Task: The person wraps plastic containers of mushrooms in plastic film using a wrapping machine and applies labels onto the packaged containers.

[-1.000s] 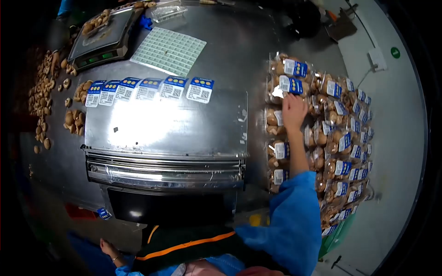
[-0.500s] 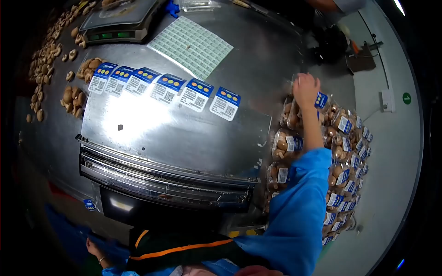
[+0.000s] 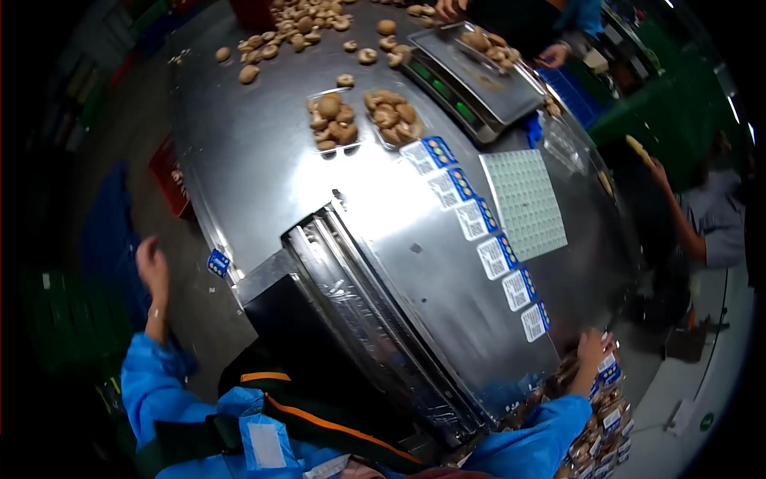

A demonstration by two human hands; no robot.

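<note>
My right hand lies on the top end of the stack of labelled mushroom packs at the lower right; its fingertips are too small and blurred to tell whether they grip a pack. My left hand hangs in the air left of the table, fingers loosely apart, holding nothing. A row of blue-and-white labels runs down the metal wrapping surface. Beside it lies a pale green sticker sheet. Two trays of mushrooms, one on the left and one on the right, sit above the surface.
A scale bears a mushroom tray, with a co-worker's hands near it. Loose mushrooms lie at the top. Another person's arm shows at the right. A red crate stands left of the table.
The view has swung to the left, so the table appears rotated. My left hand has risen into fuller view. My right hand is still at the far end of the packs.
</note>
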